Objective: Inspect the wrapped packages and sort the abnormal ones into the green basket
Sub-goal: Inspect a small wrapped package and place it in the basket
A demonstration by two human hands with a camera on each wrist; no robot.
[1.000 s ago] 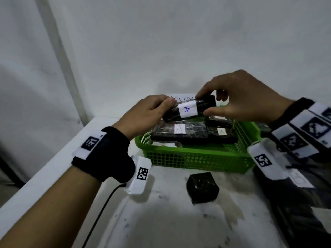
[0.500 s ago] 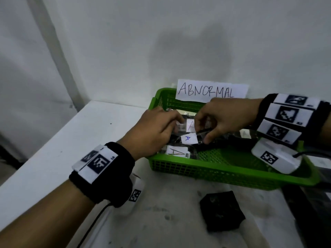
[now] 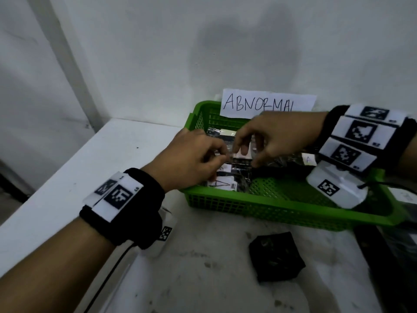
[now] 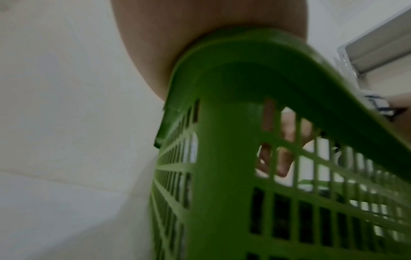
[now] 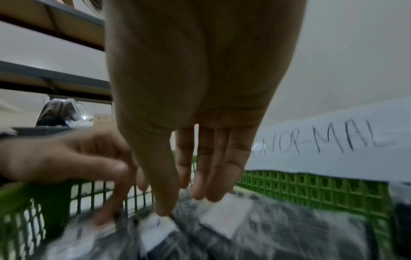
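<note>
the left hand (image 3: 191, 161) reaches over the green basket (image 3: 259, 204) rim, fingers loosely curled, tips touching a wrapped package (image 5: 155, 230) lying inside among others. the right hand (image 3: 277, 136) hangs above it, fingers straight, thumb tip on its white label. a black block (image 3: 276, 258) sits on the table (image 3: 67, 177).

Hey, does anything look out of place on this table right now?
One black wrapped package sits alone on the white table, outside the green basket where the labelled packages lie. Nothing looks spilled or damaged.
</note>
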